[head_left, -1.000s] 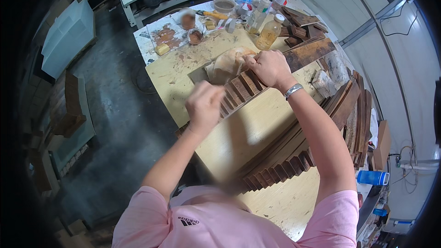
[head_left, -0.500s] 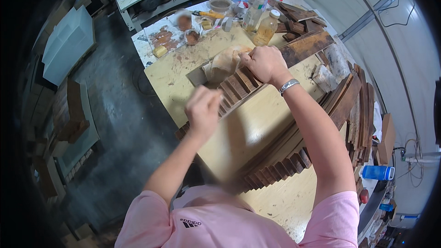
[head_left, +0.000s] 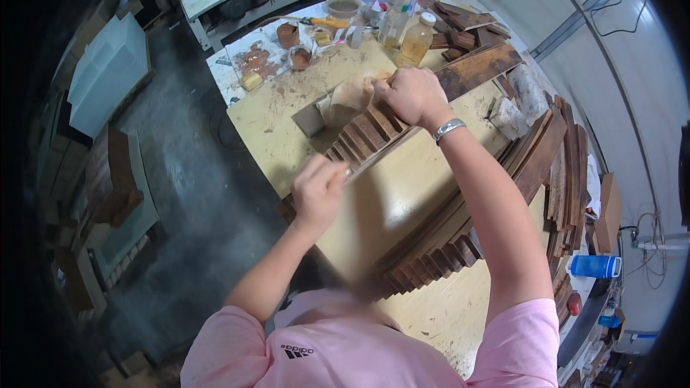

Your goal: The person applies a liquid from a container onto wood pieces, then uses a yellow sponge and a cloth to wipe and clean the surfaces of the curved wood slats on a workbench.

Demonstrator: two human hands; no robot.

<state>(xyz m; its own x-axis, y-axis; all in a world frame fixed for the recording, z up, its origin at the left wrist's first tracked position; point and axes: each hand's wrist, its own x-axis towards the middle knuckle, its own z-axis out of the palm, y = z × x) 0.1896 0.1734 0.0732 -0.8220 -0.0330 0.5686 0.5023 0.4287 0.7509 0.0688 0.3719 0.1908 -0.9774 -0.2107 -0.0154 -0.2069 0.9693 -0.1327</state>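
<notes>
A brown wooden piece [head_left: 365, 134] with a stepped, tooth-like edge lies slantwise across the pale yellow board [head_left: 251, 129]. My right hand [head_left: 415, 97] is closed around its far end, knuckles up. Over its nearer part is my left hand [head_left: 317, 192], fingers curled into a pinch and slightly blurred. A small pale bit shows at those fingertips; what it is I cannot make out. A crumpled, stained cloth [head_left: 348, 99] lies just left of my right hand, beside a grey block [head_left: 309, 121]. A second stepped wooden piece [head_left: 428, 271] rests nearer my body.
Bottles stand at the back, among them a jar of amber liquid [head_left: 417, 42]. Small cups of brown paste [head_left: 300, 58] sit at the back left. Loose dark wood scraps [head_left: 463, 29] and long wooden strips [head_left: 564, 165] crowd the right side, near a blue bottle [head_left: 595, 266].
My left hand has come a short way toward me along the stepped wooden piece, uncovering more of its teeth. My right hand keeps its hold on the far end.
</notes>
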